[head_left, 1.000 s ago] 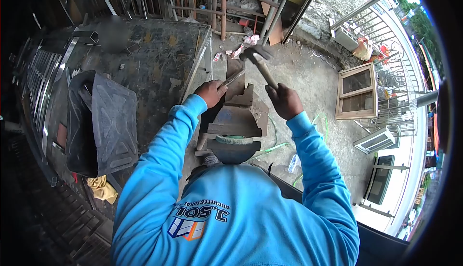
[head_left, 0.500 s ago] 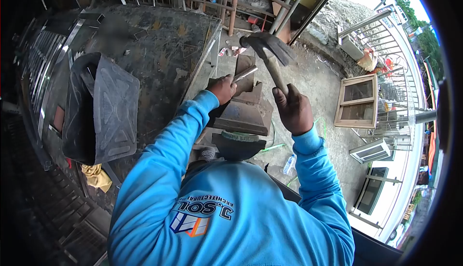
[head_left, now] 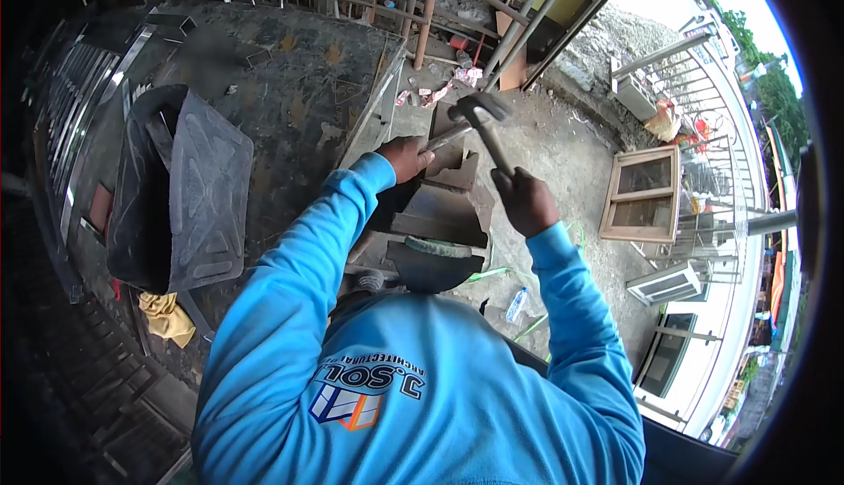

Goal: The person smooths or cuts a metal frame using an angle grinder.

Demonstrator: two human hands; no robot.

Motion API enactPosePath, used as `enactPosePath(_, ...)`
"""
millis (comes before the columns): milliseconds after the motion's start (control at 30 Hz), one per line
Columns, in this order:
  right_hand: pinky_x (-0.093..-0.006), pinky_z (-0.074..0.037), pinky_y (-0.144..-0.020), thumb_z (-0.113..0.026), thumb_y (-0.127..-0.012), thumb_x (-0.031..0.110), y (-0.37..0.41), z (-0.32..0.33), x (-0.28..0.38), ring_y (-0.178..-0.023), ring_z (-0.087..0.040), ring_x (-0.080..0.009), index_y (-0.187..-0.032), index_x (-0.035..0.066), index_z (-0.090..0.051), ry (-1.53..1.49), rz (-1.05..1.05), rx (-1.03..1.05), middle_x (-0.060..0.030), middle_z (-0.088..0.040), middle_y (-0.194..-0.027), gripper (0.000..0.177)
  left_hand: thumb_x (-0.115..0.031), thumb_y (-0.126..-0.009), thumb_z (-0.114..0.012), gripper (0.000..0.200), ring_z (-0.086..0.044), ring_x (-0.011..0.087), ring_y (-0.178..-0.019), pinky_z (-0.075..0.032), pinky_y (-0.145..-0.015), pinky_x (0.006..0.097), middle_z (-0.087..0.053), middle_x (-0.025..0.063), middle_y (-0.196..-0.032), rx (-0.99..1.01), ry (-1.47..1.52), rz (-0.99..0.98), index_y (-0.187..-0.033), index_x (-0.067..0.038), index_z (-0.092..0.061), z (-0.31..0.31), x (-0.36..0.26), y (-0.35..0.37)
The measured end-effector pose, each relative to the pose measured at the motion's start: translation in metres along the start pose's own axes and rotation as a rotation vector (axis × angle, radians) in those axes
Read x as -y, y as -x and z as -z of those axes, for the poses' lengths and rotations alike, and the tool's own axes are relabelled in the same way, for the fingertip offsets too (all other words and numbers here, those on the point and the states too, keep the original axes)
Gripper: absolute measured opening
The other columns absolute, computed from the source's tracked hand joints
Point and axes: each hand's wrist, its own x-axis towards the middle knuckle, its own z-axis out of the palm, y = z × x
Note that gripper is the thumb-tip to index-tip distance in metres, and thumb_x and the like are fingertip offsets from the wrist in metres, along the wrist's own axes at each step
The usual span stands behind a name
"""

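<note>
My left hand [head_left: 406, 159] is closed around a short, shiny metal tube [head_left: 450, 137], which slants up and away to the right over a rusty steel block [head_left: 441, 214]. My right hand [head_left: 529, 204] grips a claw hammer [head_left: 494, 144] by its handle. The hammer's dark head overlaps the far end of the tube in this view. Directly in front of my body stands the steel block, with stepped, angled faces. A greenish rounded strip [head_left: 438, 247] lies along its near side.
On the left, a dark worktable [head_left: 290, 89] carries a black plastic bin [head_left: 207, 190] and a yellow cloth [head_left: 167, 318]. Metal bars [head_left: 83, 107] lie beyond it. To the right are a wood-framed window [head_left: 644, 193], a white railing and a plastic bottle [head_left: 517, 304] on the concrete floor.
My right hand has lowered the hammer, bringing its head down from above to the tube's far end. My left hand keeps its hold on the tube in nearly the same place.
</note>
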Motion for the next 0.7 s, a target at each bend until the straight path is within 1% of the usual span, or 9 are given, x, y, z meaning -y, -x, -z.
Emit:
enactPosePath(167, -0.0415, -0.040, -0.051, -0.061, -0.095, 0.039, 0.010, 0.034, 0.016, -0.051, -0.049, -0.0356, -0.078, -0.001, -0.056, -0.237, -0.025, -0.051, -0.0217, -0.051, -0.059, 0.044, -0.024, -0.082, -0.070, 0.034, -0.066, 0.0334, -0.082, -0.051, -0.073, 0.0413, -0.066, 0.0180, -0.089, -0.241, 0.292, 0.080, -0.106, -0.004, -0.058, -0.008, -0.011, 0.021)
enactPosePath(267, -0.0396, -0.040, -0.050, -0.060, -0.096, 0.040, 0.018, 0.044, 0.036, -0.049, -0.044, -0.0317, -0.079, -0.001, -0.055, -0.263, 0.022, -0.052, -0.0199, -0.049, -0.057, 0.044, -0.025, -0.083, -0.070, 0.033, -0.067, 0.0333, -0.082, -0.051, -0.073, 0.0410, -0.067, 0.0178, -0.090, -0.398, 0.285, 0.027, -0.105, -0.003, -0.058, -0.032, 0.005, 0.019)
enactPosePath(333, -0.0463, -0.043, -0.052, -0.061, -0.094, 0.039, 0.018, 0.035, 0.049, -0.057, -0.056, -0.0437, -0.078, 0.000, -0.054, -0.018, 0.119, -0.103, -0.0253, -0.054, -0.061, 0.043, -0.023, -0.083, -0.070, 0.032, -0.067, 0.0326, -0.083, -0.051, -0.073, 0.0407, -0.067, 0.0185, -0.090, -0.359, 0.339, 0.042, -0.103, -0.002, -0.058, -0.030, 0.004, 0.020)
enactPosePath(400, -0.0509, -0.044, -0.056, -0.062, -0.093, 0.038, 0.009, 0.004, 0.022, -0.066, -0.059, -0.0472, -0.078, 0.001, -0.055, 0.034, 0.149, 0.017, -0.0268, -0.057, -0.065, 0.041, -0.023, -0.083, -0.070, 0.031, -0.067, 0.0319, -0.083, -0.051, -0.072, 0.0405, -0.067, 0.0187, -0.090, -0.342, 0.328, 0.038, -0.102, -0.002, -0.057, -0.026, 0.004, 0.020)
enactPosePath(433, -0.0521, -0.046, -0.058, -0.063, -0.092, 0.038, 0.001, -0.003, 0.016, -0.067, -0.060, -0.0471, -0.079, 0.002, -0.057, 0.201, 0.192, 0.121, -0.0259, -0.058, -0.065, 0.039, -0.022, -0.083, -0.070, 0.030, -0.067, 0.0319, -0.083, -0.051, -0.072, 0.0403, -0.067, 0.0188, -0.090, -0.314, 0.326, 0.053, -0.101, -0.002, -0.057, -0.026, 0.003, 0.022)
enactPosePath(533, -0.0517, -0.047, -0.058, -0.062, -0.092, 0.039, -0.003, 0.017, 0.032, -0.067, -0.060, -0.0468, -0.078, 0.003, -0.057, 0.139, 0.202, 0.107, -0.0254, -0.060, -0.067, 0.039, -0.022, -0.083, -0.070, 0.029, -0.066, 0.0313, -0.083, -0.050, -0.073, 0.0395, -0.067, 0.0192, -0.090, -0.290, 0.316, 0.063, -0.099, -0.001, -0.057, -0.023, 0.007, 0.017)
enactPosePath(567, -0.0514, -0.047, -0.059, -0.063, -0.091, 0.040, -0.002, 0.010, 0.022, -0.068, -0.061, -0.0466, -0.078, 0.003, -0.058, 0.123, 0.287, 0.103, -0.0251, -0.060, -0.068, 0.039, -0.022, -0.083, -0.070, 0.029, -0.066, 0.0308, -0.082, -0.050, -0.073, 0.0392, -0.067, 0.0191, -0.090, -0.304, 0.318, 0.047, -0.098, -0.001, -0.057, -0.029, 0.011, 0.014)
enactPosePath(667, -0.0518, -0.047, -0.059, -0.062, -0.091, 0.042, 0.010, 0.003, 0.035, -0.069, -0.061, -0.0464, -0.079, 0.003, -0.059, 0.074, 0.135, 0.095, -0.0253, -0.060, -0.067, 0.040, -0.022, -0.083, -0.070, 0.029, -0.065, 0.0284, -0.080, -0.050, -0.073, 0.0377, -0.066, 0.0183, -0.088, -0.330, 0.330, 0.023, -0.097, -0.001, -0.057, -0.033, 0.011, 0.014)
enactPosePath(700, -0.0523, -0.047, -0.060, -0.062, -0.091, 0.044, 0.005, -0.005, 0.020, -0.069, -0.061, -0.0466, -0.079, 0.003, -0.060, 0.190, 0.127, 0.152, -0.0257, -0.060, -0.068, 0.042, -0.022, -0.084, -0.070, 0.028, -0.065, 0.0277, -0.080, -0.050, -0.073, 0.0375, -0.066, 0.0179, -0.088, -0.346, 0.322, 0.020, -0.097, -0.001, -0.057, -0.034, 0.011, 0.014)
